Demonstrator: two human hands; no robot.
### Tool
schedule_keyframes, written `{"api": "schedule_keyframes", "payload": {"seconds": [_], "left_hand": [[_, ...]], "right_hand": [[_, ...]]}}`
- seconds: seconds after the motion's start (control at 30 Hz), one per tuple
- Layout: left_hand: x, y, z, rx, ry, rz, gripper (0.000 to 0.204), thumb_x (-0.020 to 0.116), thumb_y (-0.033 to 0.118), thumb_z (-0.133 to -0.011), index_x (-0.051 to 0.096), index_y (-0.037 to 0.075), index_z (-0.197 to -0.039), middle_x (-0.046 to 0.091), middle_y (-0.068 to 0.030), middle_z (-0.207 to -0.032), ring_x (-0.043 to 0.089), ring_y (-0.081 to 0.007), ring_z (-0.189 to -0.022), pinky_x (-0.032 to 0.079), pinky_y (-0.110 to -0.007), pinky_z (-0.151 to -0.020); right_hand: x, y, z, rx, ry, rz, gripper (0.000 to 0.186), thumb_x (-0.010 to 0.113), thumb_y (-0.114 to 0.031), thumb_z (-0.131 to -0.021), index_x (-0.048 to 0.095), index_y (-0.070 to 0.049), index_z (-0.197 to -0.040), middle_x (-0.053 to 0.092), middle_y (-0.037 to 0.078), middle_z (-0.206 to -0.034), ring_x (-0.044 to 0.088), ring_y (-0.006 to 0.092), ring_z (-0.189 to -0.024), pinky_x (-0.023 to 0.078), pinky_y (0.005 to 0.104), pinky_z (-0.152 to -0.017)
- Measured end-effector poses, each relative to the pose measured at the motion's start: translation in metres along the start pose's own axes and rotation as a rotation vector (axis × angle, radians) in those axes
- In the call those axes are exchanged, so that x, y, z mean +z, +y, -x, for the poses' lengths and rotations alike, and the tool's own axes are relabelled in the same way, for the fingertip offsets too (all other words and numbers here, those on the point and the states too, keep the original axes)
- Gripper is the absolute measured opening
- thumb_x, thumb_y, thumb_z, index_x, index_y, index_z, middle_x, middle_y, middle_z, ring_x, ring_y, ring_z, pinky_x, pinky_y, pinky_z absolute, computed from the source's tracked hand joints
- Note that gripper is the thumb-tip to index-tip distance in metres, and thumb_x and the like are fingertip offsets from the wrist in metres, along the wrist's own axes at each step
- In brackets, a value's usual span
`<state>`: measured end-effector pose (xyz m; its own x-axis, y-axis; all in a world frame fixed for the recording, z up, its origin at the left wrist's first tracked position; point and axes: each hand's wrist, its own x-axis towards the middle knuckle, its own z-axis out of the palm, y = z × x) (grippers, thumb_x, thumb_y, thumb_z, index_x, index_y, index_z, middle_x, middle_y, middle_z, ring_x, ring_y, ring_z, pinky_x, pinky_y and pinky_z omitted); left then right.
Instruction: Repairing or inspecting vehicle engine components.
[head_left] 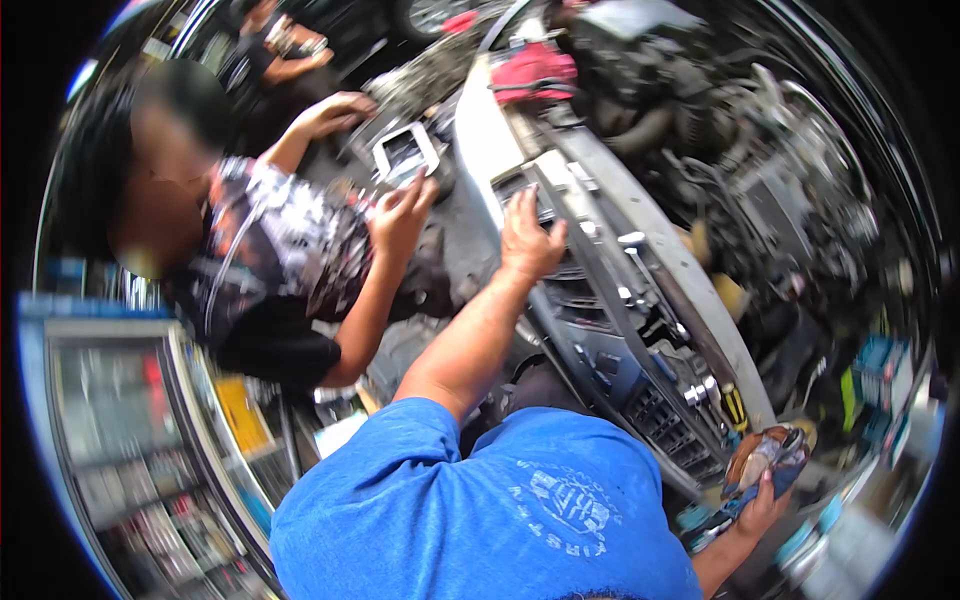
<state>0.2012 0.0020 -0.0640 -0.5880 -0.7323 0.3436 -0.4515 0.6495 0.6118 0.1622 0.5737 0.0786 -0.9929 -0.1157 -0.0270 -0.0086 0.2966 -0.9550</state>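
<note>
My left hand [530,240] reaches forward over the front end of a car. Its fingers are stretched and its thumb stands apart, against a small dark rectangular opening or frame [512,184] on the car's front panel. Whether the fingertips press on it is blurred. Low on the right, my right hand [762,512] is closed around a crumpled rag [766,462] in brown, pale and dark blue. Under my left hand runs the car's dark grille [665,420], with several loose sockets or metal tools [630,290] along the ledge behind it.
A co-worker [290,240] on the left has a hand beside a white-framed device [405,152]. A red cloth [535,72] lies on the car's far front edge. The engine bay [760,200] is uncovered. A yellow-handled tool [735,405] lies near the rag. A glass cabinet [120,345] stands left.
</note>
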Motion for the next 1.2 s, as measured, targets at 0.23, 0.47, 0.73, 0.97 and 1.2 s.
{"api": "schedule_keyframes", "payload": {"seconds": [0.23, 0.47, 0.73, 0.97, 1.2], "left_hand": [[-0.081, -0.123, 0.203, -1.166, -0.288, -0.051, 0.104, 0.070, 0.036, -0.086, 0.007, -0.002, -0.160, 0.059, -0.0345, -0.134, 0.061, -0.0442, -0.123, 0.046, -0.044, -0.108], [-0.183, -0.255, 0.409, -1.617, -0.493, -0.228, 0.083, 0.058, 0.020, -0.083, 0.023, -0.011, -0.152, 0.044, -0.0346, -0.150, 0.051, -0.0400, -0.137, 0.034, -0.036, -0.118], [-0.295, -0.296, 0.415, -1.750, -0.355, -0.354, 0.049, 0.050, 0.022, -0.090, 0.067, -0.005, -0.128, 0.051, -0.0277, -0.148, 0.055, -0.0370, -0.134, 0.038, -0.042, -0.117], [-0.339, -0.387, 0.432, -1.459, -1.146, -0.584, 0.080, 0.049, 0.018, -0.088, 0.016, -0.007, -0.156, 0.052, -0.0284, -0.146, 0.057, -0.0362, -0.132, 0.044, -0.041, -0.111], [-0.341, -0.383, 0.407, -1.708, -0.700, -0.479, 0.090, 0.056, 0.012, -0.085, 0.009, -0.010, -0.158, 0.054, -0.0290, -0.145, 0.055, -0.0341, -0.136, 0.044, -0.039, -0.112]], "right_hand": [[0.022, -0.048, -0.116, -0.152, -0.271, 0.285, 0.061, 0.059, -0.015, -0.097, 0.040, 0.008, -0.150, 0.050, 0.017, -0.146, 0.050, 0.0263, -0.131, 0.033, 0.0374, -0.114], [0.103, -0.102, -0.210, -0.138, -0.563, 0.307, 0.058, 0.063, -0.017, -0.099, 0.043, 0.005, -0.149, 0.055, 0.012, -0.139, 0.053, 0.0216, -0.124, 0.036, 0.0333, -0.110], [0.168, -0.104, -0.217, -0.120, -0.746, 0.180, 0.052, 0.062, -0.008, -0.098, 0.047, 0.002, -0.147, 0.058, 0.011, -0.136, 0.055, 0.0220, -0.122, 0.038, 0.0346, -0.110], [0.168, -0.090, -0.208, -0.070, -0.823, 0.233, 0.056, 0.061, -0.003, -0.096, 0.043, 0.002, -0.150, 0.057, 0.011, -0.135, 0.054, 0.0217, -0.122, 0.038, 0.0345, -0.109], [0.170, -0.080, -0.191, 0.044, -0.731, 0.213, 0.064, 0.059, 0.001, -0.090, 0.039, 0.003, -0.151, 0.054, 0.014, -0.141, 0.052, 0.0260, -0.128, 0.035, 0.0387, -0.113]]}}
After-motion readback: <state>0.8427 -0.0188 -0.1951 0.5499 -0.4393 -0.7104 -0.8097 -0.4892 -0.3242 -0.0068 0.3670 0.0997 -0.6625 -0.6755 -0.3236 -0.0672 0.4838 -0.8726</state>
